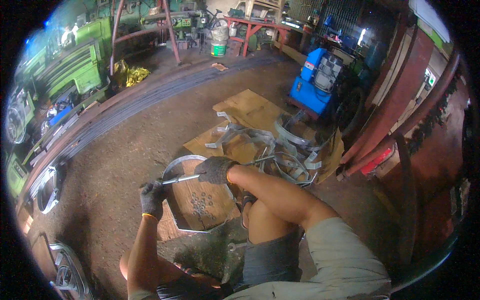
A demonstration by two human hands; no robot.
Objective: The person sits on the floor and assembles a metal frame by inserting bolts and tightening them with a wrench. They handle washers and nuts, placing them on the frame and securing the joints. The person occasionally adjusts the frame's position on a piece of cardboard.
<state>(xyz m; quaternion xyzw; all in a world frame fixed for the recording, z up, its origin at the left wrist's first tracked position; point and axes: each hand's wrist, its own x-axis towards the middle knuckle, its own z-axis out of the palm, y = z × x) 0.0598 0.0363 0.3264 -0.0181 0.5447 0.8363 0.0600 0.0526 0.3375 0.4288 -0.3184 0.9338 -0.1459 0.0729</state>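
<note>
Both my hands wear dark grey knitted gloves. My left hand (151, 200) is closed around the left end of a silver metal rod (181, 178), at the edge of a metal band frame. My right hand (216, 170) wraps the rod farther right. A thinner bar (260, 160) sticks out beyond my right hand; whether it is one piece with the rod, I cannot tell. Below the rod, the metal band frame (195, 231), part curved and part straight-sided, lies around a wooden board (172, 222). Several small nuts or washers (201, 204) are scattered on the board.
More bent metal bands (300, 135) are heaped on cardboard (250, 102) ahead right. A wrench (236, 246) lies near my legs. Long metal bars (145, 102) run along the left floor beside green machinery (75, 70). A blue machine (310, 92) stands far right.
</note>
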